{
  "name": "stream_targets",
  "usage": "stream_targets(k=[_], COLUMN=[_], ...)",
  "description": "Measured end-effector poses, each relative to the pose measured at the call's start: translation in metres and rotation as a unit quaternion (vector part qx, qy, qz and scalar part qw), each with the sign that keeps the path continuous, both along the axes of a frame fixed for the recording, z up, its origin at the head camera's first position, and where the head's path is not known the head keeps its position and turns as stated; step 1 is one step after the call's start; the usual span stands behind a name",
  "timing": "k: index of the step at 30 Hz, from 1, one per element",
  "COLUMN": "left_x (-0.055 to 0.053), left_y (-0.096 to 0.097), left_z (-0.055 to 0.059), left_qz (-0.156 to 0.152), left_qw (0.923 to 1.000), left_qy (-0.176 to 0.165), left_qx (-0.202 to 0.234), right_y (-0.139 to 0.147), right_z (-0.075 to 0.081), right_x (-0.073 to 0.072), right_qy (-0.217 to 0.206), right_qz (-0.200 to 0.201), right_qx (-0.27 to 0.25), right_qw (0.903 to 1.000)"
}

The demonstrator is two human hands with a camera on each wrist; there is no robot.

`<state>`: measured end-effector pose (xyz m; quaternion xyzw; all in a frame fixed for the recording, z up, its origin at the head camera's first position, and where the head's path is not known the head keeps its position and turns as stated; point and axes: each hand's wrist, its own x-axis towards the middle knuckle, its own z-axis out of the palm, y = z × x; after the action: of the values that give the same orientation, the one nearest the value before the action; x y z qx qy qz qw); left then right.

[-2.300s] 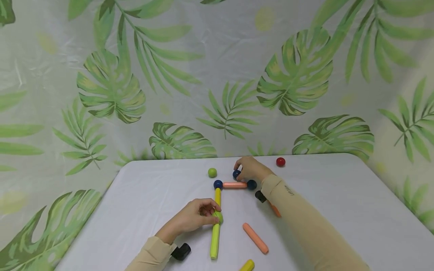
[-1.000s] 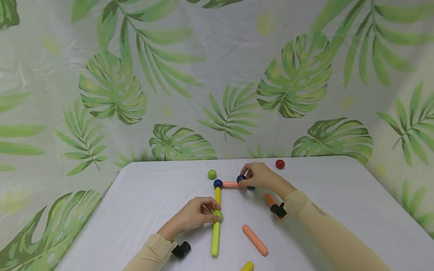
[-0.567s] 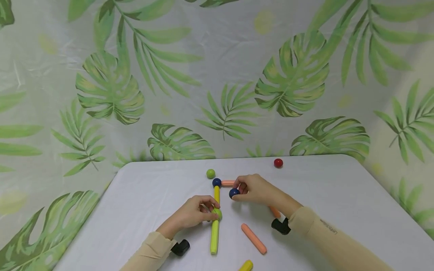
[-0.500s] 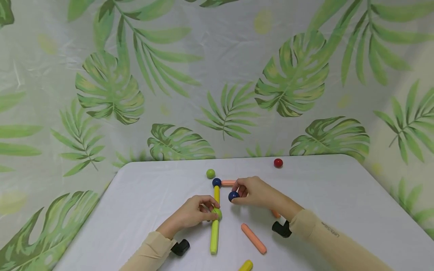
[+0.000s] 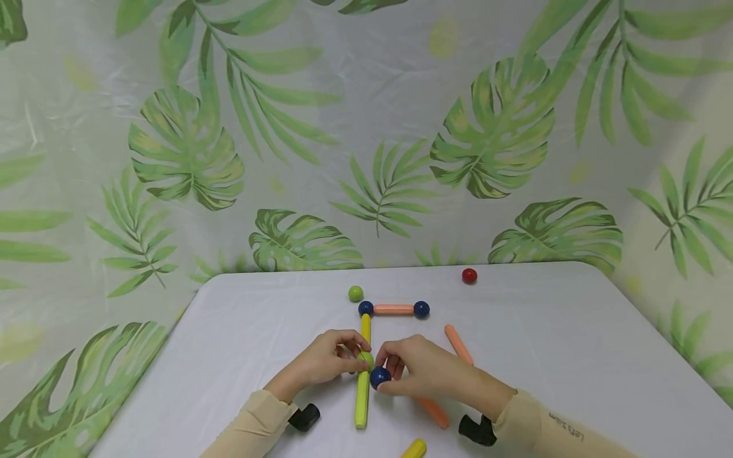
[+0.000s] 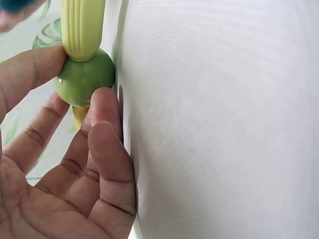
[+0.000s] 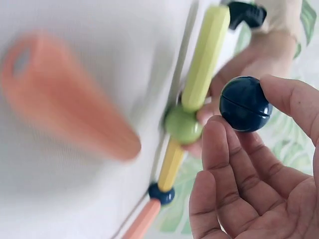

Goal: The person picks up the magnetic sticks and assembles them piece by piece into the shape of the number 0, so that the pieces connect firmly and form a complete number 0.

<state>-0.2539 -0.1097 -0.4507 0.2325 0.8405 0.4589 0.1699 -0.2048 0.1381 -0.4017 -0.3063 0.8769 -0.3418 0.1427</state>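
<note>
My left hand pinches a green ball between thumb and fingers. A yellow-green stick joins it on the near side and a yellow stick on the far side. The yellow stick runs to a blue ball, where a salmon stick leads right to a second blue ball. In my right hand a loose blue ball, with a seam round it, is pinched between thumb and fingers. It is held just right of the yellow-green stick, near the green ball.
A loose salmon stick lies partly under my right hand, with an orange stick farther back. A yellow stick end shows at the bottom edge. At the back are a green ball and a red ball on the white table.
My right hand has brought the blue ball from the back of the table toward me and left, beside the yellow-green stick. My left hand stays on the green ball.
</note>
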Motion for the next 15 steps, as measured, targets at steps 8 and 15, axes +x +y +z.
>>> stream_targets(k=[8,15], left_x=[-0.001,-0.002], left_y=[-0.001,0.000], left_z=[0.001,-0.001], left_qz=[-0.001,0.006], left_qw=[0.9998,0.9997], left_qy=[-0.015,-0.021], left_qx=[0.010,0.012], right_y=[-0.012,-0.022], right_z=[-0.006,-0.012], right_x=[0.024,0.039], right_qy=[-0.066,-0.069], right_qz=[0.023,0.042], right_qx=[-0.002,0.019], right_qw=[0.9976,0.9965])
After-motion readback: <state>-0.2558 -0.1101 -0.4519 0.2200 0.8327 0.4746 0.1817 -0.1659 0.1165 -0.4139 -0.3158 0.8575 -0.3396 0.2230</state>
